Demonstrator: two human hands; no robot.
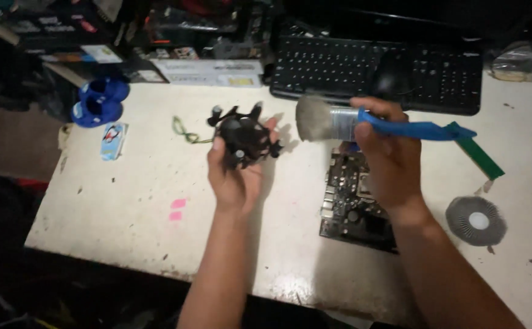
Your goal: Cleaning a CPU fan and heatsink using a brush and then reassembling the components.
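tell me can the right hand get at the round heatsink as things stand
Probably not without letting go first: the right hand is closed around the blue brush. The path looks free, though, since the round heatsink lies in the open on the table, just right of that forearm.

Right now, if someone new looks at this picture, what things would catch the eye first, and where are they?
At the centre, the left hand holds up a black cooling fan with a thin cable trailing left, and the right hand grips a blue-handled brush whose bristles point toward it. Under the right hand lies a dark circuit board on the pale table. A round finned heat sink rests at the right, and a black keyboard lies at the back.
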